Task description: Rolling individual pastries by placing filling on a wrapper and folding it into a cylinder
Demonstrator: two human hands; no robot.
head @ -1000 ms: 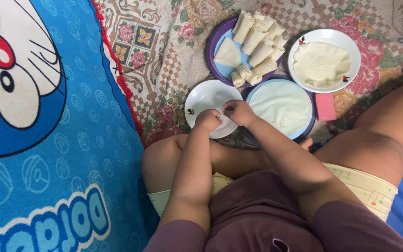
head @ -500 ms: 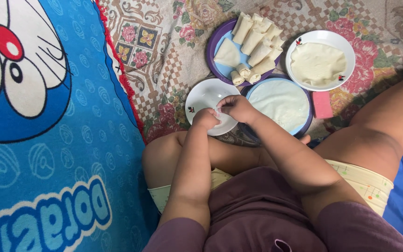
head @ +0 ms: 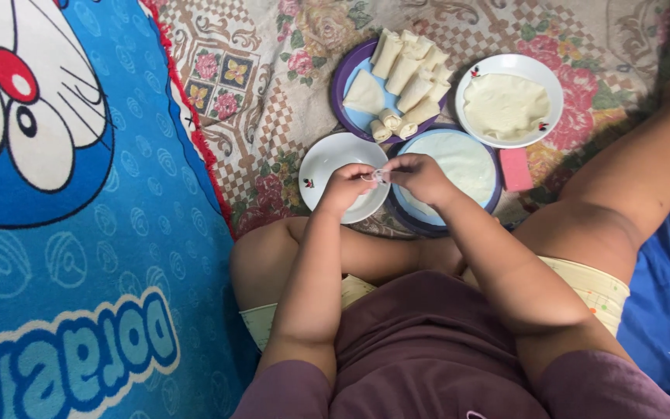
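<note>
Left hand [head: 348, 186] and right hand [head: 422, 177], fingers curled, pinch between their fingertips a small pale object [head: 378, 175]; it is too small to identify. The object is held above the gap between an empty white plate [head: 321, 164] and a purple-rimmed plate [head: 467, 159] bearing a thin white sheet. Beyond lie a purple plate of pale rolls [head: 350, 116] and a white bowl [head: 540, 77].

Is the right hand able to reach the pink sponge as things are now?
Probably yes: the right hand is near the pink sponge, with only a bowl's rim between, though its fingers pinch something small.
</note>
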